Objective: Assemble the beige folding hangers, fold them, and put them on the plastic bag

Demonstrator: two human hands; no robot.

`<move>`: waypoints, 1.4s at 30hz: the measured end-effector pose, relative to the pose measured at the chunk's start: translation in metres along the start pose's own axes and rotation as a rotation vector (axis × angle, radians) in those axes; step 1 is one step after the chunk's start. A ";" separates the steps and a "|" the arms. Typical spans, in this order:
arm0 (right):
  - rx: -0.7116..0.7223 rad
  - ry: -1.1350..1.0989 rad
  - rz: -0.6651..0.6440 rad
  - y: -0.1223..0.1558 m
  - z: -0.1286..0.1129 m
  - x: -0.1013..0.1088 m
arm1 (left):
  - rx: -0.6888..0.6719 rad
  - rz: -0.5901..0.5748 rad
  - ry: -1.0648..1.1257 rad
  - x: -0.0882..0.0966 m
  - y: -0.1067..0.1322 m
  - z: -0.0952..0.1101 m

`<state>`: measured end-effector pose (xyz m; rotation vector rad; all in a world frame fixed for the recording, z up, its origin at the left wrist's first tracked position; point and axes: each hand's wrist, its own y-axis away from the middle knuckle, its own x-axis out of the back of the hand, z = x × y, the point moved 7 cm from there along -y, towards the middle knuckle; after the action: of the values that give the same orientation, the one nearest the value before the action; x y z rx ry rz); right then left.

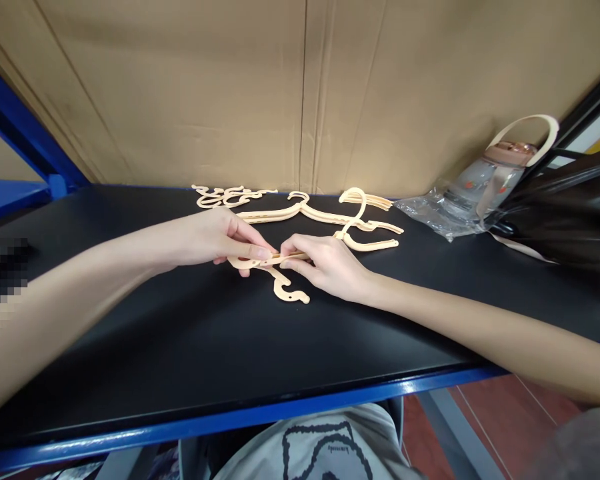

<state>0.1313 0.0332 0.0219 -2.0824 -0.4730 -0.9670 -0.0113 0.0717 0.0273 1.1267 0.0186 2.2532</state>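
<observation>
My left hand [230, 240] pinches a cream plastic folding hanger [373, 245] between thumb and fingers. Close beside it, my right hand [327, 263] grips the same hanger farther along, its fingertips almost meeting the left ones. Past the right hand show a hook standing up and a curved arm. A flat cream hanger piece [287, 290] with a curved, holed end sticks out below the hands; whether it is joined to the hanger I cannot tell. Just behind lies a cream hanger [280, 215] with its hook toward the back.
Several loose hanger hooks [225, 195] lie at the back left of the black table [220, 353], and stacked hanger arms [375, 200] at the back right. On the right are a clear plastic bag [435, 212], a water bottle [495, 177] and a black bag [575, 207]. Cardboard [205, 93] walls the back.
</observation>
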 end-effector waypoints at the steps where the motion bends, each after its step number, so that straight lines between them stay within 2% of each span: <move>1: -0.002 -0.015 0.002 0.000 0.000 0.000 | -0.004 0.001 -0.001 0.001 0.000 0.000; 10: -0.008 -0.090 -0.003 0.002 0.002 0.000 | 0.004 -0.126 0.108 -0.004 0.000 -0.007; 15: 0.028 -0.098 -0.037 0.002 0.000 -0.002 | 0.027 -0.171 0.139 -0.008 -0.003 -0.013; 20: 0.088 -0.084 -0.032 0.003 -0.005 -0.004 | 0.018 -0.230 0.217 -0.014 -0.003 -0.011; 25: 0.105 -0.069 -0.025 0.003 -0.006 -0.003 | 0.063 -0.240 0.222 -0.014 -0.002 -0.013; 33: 0.054 -0.085 -0.037 0.003 -0.002 -0.004 | 0.048 -0.231 0.174 -0.010 0.001 -0.012; 42: 0.092 -0.075 -0.070 0.003 -0.006 -0.006 | 0.052 -0.321 0.164 -0.015 -0.001 -0.021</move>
<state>0.1267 0.0267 0.0181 -2.0357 -0.6215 -0.8931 -0.0200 0.0697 0.0031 0.8907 0.3046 2.0574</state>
